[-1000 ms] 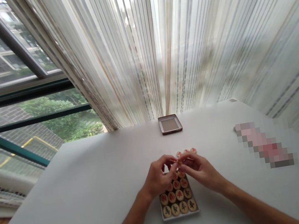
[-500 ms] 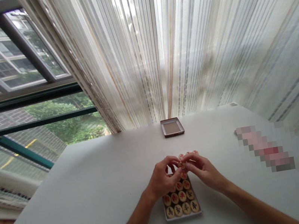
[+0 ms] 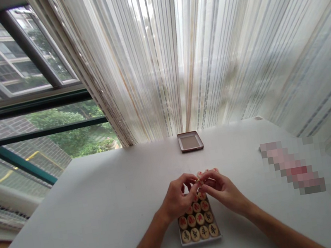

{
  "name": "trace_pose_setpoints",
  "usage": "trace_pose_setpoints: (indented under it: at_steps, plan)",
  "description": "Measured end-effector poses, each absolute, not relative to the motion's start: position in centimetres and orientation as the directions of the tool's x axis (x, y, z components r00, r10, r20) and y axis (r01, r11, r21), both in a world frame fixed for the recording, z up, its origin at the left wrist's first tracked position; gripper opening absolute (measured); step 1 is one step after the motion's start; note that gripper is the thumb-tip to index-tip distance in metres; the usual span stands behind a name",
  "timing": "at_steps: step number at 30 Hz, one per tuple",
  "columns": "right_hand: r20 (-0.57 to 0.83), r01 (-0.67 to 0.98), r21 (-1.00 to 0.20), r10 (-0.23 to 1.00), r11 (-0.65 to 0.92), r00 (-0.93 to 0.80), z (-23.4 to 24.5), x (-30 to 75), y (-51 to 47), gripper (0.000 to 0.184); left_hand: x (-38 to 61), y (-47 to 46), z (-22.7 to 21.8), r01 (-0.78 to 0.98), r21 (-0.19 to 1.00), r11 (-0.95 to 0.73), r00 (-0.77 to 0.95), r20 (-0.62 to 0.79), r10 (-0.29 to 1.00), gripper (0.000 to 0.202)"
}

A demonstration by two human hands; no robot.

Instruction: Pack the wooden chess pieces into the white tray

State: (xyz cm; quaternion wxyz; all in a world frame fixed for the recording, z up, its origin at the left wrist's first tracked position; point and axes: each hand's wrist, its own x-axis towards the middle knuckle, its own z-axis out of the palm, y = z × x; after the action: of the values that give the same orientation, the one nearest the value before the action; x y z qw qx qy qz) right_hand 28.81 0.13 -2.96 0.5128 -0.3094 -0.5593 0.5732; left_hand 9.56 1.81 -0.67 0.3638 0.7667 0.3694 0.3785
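A white tray [image 3: 200,240] of round wooden chess pieces with red and black characters lies on the white table, close to me. My left hand [image 3: 176,199] and my right hand [image 3: 221,189] meet above the tray's far end, fingers pinched together around a small round piece [image 3: 199,182] between the fingertips. A few loose pieces [image 3: 215,170] lie on the table just beyond my hands. The tray's far rows are hidden by my fingers.
A small brown-rimmed lid or box [image 3: 190,141] sits at the table's far edge, by the striped sheer curtain [image 3: 204,50]. A blurred-out pinkish object [image 3: 291,167] lies to the right. The window [image 3: 23,100] is at left, beyond the table [image 3: 103,209] edge.
My hands have stayed pinched together over the tray's far end. The camera tilted slightly, so the scene shifted a little in the picture.
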Motion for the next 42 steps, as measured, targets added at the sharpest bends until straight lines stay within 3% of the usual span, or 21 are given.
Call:
trace_pose_setpoints:
  at_steps: [7,20,29,42]
  plan:
    - [0.175,-0.225,-0.967,0.953,0.120,-0.247,-2.7,28.8,0.3,0.018,9.7,1.6,-1.1,0.275,0.849,-0.450,0.483,0.283,0.828,0.024]
    - [0.217,-0.241,-0.959,0.933,0.149,-0.287,-3.1,28.9,0.0,0.018,9.6,1.6,-0.6,0.283,0.840,-0.463,0.459,0.305,0.834,0.016]
    - [0.169,-0.230,-0.968,0.931,0.095,-0.324,-2.9,28.4,-0.3,0.019,9.9,1.7,-1.0,0.339,0.831,-0.441,0.391,0.302,0.869,0.016]
    - [0.203,-0.217,-0.965,0.947,0.149,-0.251,-2.7,28.7,0.0,0.020,9.8,1.5,-0.9,0.325,0.837,-0.439,0.425,0.285,0.859,0.021]
